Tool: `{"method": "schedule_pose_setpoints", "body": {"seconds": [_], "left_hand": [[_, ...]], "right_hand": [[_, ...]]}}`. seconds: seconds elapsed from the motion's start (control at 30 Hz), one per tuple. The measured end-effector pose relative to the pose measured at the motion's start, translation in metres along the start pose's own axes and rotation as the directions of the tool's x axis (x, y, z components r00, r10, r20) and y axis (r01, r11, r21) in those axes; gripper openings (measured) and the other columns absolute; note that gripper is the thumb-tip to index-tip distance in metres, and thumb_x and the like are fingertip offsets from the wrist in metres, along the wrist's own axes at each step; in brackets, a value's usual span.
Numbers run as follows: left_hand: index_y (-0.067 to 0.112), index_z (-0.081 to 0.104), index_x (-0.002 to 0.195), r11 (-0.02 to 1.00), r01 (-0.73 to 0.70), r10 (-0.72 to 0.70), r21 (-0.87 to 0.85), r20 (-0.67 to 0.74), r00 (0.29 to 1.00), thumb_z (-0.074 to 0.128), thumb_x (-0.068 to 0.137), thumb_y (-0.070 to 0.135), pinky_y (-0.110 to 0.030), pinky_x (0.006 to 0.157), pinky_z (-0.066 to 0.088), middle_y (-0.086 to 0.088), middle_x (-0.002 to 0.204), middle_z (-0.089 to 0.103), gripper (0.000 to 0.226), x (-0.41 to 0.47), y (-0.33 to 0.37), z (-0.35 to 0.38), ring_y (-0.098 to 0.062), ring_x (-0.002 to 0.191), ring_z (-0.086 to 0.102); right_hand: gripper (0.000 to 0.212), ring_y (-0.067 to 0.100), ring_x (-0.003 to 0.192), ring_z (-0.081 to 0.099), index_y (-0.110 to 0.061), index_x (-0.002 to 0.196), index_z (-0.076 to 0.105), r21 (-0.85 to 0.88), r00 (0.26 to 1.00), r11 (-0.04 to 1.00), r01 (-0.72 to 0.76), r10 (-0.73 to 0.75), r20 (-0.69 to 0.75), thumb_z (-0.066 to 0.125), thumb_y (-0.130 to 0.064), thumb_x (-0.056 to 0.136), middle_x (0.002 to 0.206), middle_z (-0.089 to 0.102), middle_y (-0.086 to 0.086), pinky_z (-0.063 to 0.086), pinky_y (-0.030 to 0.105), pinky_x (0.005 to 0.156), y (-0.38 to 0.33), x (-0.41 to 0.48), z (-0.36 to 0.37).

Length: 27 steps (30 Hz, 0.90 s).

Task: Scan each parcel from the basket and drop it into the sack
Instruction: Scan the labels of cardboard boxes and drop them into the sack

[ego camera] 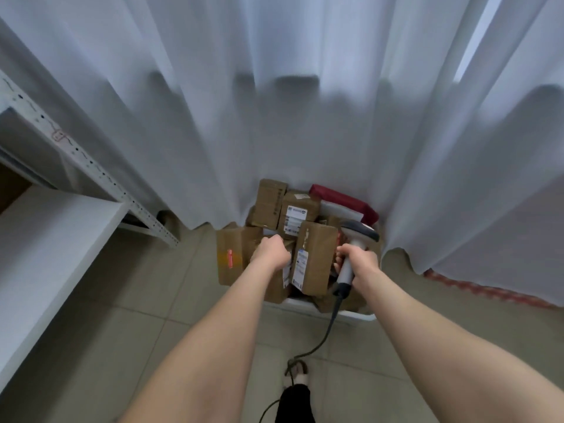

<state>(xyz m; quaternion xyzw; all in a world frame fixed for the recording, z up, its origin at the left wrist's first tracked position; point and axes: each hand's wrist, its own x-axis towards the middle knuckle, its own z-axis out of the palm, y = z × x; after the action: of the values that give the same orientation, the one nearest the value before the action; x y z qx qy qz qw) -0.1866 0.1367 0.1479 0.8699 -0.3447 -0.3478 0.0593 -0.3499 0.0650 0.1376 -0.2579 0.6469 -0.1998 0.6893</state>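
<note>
Right hand (355, 262) clamped around the corded scanner (361, 233), left hand (271, 253) curled beside it, its catch impossible to tell, among cartons (311, 257) heaping the basket (351, 315) beneath; no sack visible, most scanning apparently ahead.

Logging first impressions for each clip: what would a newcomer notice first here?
The white basket heaped with cardboard parcels stands centre, against a pale curtain. Above it the right hand grips a corded scanner, while the left hand grips one of them; a red scan line glows on the leftmost box.
</note>
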Motion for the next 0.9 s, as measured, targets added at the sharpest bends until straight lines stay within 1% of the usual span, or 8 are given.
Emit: {"method": "schedule_pose_setpoints", "body": {"seconds": [0.13, 0.3, 0.4, 0.53, 0.6, 0.73, 0.8, 0.9], "left_hand": [[0.009, 0.047, 0.134, 0.999, -0.017, 0.021, -0.034, 0.112, 0.993, 0.049, 0.094, 0.014, -0.035, 0.096, 0.044, -0.012, 0.136, 0.049, 0.041, 0.074, 0.03, 0.02, -0.028, 0.121, 0.051], [0.007, 0.051, 0.129, 0.991, 0.029, 0.009, -0.134, 0.28, 0.96, 0.051, 0.092, 0.02, -0.035, 0.092, 0.048, -0.011, 0.125, 0.058, 0.039, 0.158, 0.049, 0.049, -0.027, 0.112, 0.056], [0.005, 0.06, 0.118, 0.974, 0.094, -0.019, -0.205, 0.341, 0.94, 0.049, 0.094, 0.024, -0.035, 0.09, 0.048, -0.012, 0.117, 0.063, 0.033, 0.199, 0.051, 0.062, -0.026, 0.106, 0.059], [0.006, 0.059, 0.121, 0.93, 0.186, -0.044, -0.318, 0.407, 0.912, 0.044, 0.098, 0.024, -0.036, 0.094, 0.048, -0.011, 0.119, 0.062, 0.033, 0.235, 0.057, 0.071, -0.027, 0.108, 0.059], [0.008, 0.057, 0.123, 0.902, 0.231, -0.047, -0.364, 0.448, 0.893, 0.044, 0.098, 0.026, -0.036, 0.095, 0.048, -0.01, 0.122, 0.061, 0.034, 0.244, 0.061, 0.075, -0.026, 0.109, 0.058], [0.007, 0.059, 0.122, 0.806, 0.379, -0.078, -0.455, 0.552, 0.83, 0.049, 0.097, 0.029, -0.04, 0.095, 0.051, -0.011, 0.114, 0.066, 0.034, 0.249, 0.068, 0.081, -0.025, 0.104, 0.063], [0.007, 0.059, 0.12, 0.766, 0.423, -0.104, -0.485, 0.556, 0.825, 0.049, 0.097, 0.028, -0.042, 0.094, 0.052, -0.012, 0.11, 0.067, 0.033, 0.248, 0.07, 0.078, -0.026, 0.101, 0.064], [0.007, 0.054, 0.123, 0.751, 0.449, -0.17, -0.484, 0.515, 0.84, 0.049, 0.096, 0.026, -0.037, 0.086, 0.053, -0.011, 0.108, 0.063, 0.033, 0.241, 0.07, 0.064, -0.025, 0.097, 0.061]], "right_hand": [[0.012, 0.022, 0.077, 0.061, -0.005, 0.097, 0.056, 0.019, 0.996, 0.999, -0.05, 0.051, -0.074, 0.063, -0.003, 0.088, 0.08, 0.061, 0.011, 0.057, 0.035, 0.07, -0.02, 0.065, 0.002], [0.037, 0.029, 0.086, 0.059, -0.012, 0.117, 0.048, -0.012, 0.986, 0.996, -0.088, 0.085, -0.142, 0.067, -0.007, 0.085, 0.095, 0.057, 0.012, 0.054, 0.05, 0.09, -0.031, 0.144, 0.021], [0.036, 0.03, 0.09, 0.059, -0.01, 0.115, 0.05, -0.05, 0.975, 0.989, -0.141, 0.13, -0.179, 0.069, -0.012, 0.084, 0.094, 0.057, 0.012, 0.051, 0.052, 0.094, -0.033, 0.181, 0.036], [0.028, 0.022, 0.076, 0.053, -0.01, 0.106, 0.046, -0.067, 0.972, 0.983, -0.17, 0.156, -0.177, 0.066, -0.01, 0.087, 0.086, 0.052, 0.007, 0.046, 0.039, 0.077, -0.035, 0.214, 0.052], [0.029, 0.023, 0.077, 0.053, -0.011, 0.109, 0.046, -0.059, 0.972, 0.981, -0.187, 0.176, -0.157, 0.065, -0.009, 0.088, 0.087, 0.053, 0.008, 0.043, 0.039, 0.074, -0.035, 0.224, 0.058], [0.037, 0.034, 0.101, 0.059, -0.005, 0.119, 0.051, -0.071, 0.975, 0.979, -0.192, 0.182, -0.129, 0.065, -0.005, 0.084, 0.107, 0.059, 0.018, 0.051, 0.045, 0.09, -0.036, 0.233, 0.066], [0.041, 0.034, 0.104, 0.06, -0.003, 0.123, 0.052, -0.093, 0.975, 0.975, -0.202, 0.191, -0.113, 0.066, -0.005, 0.084, 0.111, 0.061, 0.019, 0.051, 0.047, 0.093, -0.036, 0.232, 0.067], [0.037, 0.026, 0.085, 0.059, -0.005, 0.121, 0.051, -0.118, 0.978, 0.973, -0.198, 0.189, -0.09, 0.064, -0.005, 0.086, 0.096, 0.059, 0.013, 0.051, 0.037, 0.07, -0.038, 0.222, 0.065]]}}
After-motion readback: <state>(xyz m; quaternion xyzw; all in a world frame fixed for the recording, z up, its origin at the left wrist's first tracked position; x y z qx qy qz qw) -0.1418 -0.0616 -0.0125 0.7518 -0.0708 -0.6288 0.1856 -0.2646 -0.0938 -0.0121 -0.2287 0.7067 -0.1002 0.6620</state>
